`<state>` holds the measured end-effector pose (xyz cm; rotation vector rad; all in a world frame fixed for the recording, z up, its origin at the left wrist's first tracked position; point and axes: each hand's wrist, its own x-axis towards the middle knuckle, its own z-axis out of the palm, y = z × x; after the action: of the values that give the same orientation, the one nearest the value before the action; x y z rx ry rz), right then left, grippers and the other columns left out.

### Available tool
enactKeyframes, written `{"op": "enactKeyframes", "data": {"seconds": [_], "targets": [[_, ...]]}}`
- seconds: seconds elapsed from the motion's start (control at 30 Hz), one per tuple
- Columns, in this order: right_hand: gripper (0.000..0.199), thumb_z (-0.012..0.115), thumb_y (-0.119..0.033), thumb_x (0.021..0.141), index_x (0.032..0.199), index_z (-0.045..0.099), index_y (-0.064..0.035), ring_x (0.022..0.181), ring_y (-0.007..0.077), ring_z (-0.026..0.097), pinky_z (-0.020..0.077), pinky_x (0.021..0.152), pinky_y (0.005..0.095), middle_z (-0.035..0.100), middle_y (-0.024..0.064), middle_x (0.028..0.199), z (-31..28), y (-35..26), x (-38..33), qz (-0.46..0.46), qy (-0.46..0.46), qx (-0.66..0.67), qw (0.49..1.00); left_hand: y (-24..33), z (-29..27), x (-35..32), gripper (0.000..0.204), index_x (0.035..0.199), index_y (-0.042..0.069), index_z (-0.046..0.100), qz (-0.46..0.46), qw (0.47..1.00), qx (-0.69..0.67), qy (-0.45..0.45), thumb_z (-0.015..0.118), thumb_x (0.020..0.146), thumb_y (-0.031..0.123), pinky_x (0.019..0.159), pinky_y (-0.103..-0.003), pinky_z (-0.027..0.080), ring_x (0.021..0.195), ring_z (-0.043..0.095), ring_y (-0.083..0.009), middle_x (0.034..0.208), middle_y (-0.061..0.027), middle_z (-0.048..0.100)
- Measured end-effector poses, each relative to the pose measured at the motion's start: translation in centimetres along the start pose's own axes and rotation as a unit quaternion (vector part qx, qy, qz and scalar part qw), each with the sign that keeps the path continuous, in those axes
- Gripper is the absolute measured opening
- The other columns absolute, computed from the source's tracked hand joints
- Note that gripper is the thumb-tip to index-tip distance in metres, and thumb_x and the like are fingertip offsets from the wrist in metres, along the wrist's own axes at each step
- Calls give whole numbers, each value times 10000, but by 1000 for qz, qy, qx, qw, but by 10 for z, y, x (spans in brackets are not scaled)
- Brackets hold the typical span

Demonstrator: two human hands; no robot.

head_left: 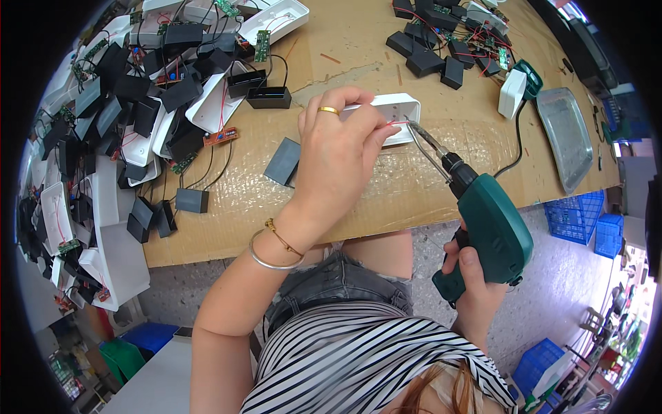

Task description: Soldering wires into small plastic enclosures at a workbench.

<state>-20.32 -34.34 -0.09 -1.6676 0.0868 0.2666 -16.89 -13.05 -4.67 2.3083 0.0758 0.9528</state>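
Observation:
My left hand (pixel 336 155) is over the cardboard-covered table, thumb and finger pinched on a thin red wire (pixel 396 123). Behind the fingers lies a white plastic case (pixel 408 105), partly hidden by the hand. A dark green soldering gun (pixel 496 221) is gripped in my right hand (pixel 477 293), which wraps round its handle. Its metal tip meets or nearly meets the wire's end at the case; actual contact is too small to tell. A black box (pixel 281 163) sits beside my left wrist.
A large heap of white cases (pixel 276 19), black boxes (pixel 183 93) and wired circuit boards (pixel 221 136) covers the left. More black boxes (pixel 424 62) lie at the far right. A metal tray (pixel 565 138), a green-and-white corded device (pixel 512 93) and its black cable (pixel 518 141) are right of the case.

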Motion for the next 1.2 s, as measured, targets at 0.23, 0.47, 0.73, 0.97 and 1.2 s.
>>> {"op": "enactKeyframes", "data": {"seconds": [0.23,0.47,0.73,0.97,1.2], "targets": [[407,625,-181,796,1118,515,43,609,130,534,431,563,235,606,118,832,0,0,1,6,-5,-4,1000,6,3,5,48,720,32,617,16,997,75,5,642,710,72,776,-395,364,890,479,-294,961,-108,528],[399,615,-150,803,1136,514,44,617,135,537,441,576,244,611,121,845,2,1,3,9,-10,5,1000,9,7,8,57,694,20,613,19,991,134,-10,639,664,62,740,-385,347,874,464,-275,913,-91,513],[398,616,-146,807,1141,516,45,624,132,536,440,581,244,612,119,850,1,-1,4,4,-15,10,1000,14,7,12,57,679,30,621,19,987,159,-28,631,633,60,731,-388,336,876,458,-270,900,-85,510],[391,617,-154,817,1142,516,39,636,116,535,440,584,234,613,107,867,1,2,8,-15,-50,-6,999,13,6,11,56,678,44,629,17,987,157,-36,626,624,55,732,-385,331,890,455,-268,901,-81,507],[377,613,-155,825,1134,519,38,638,114,543,442,577,231,618,108,871,2,2,8,-18,-51,-29,998,12,7,11,62,684,41,632,21,988,150,-28,629,622,48,737,-386,329,896,454,-270,905,-82,507]]}}
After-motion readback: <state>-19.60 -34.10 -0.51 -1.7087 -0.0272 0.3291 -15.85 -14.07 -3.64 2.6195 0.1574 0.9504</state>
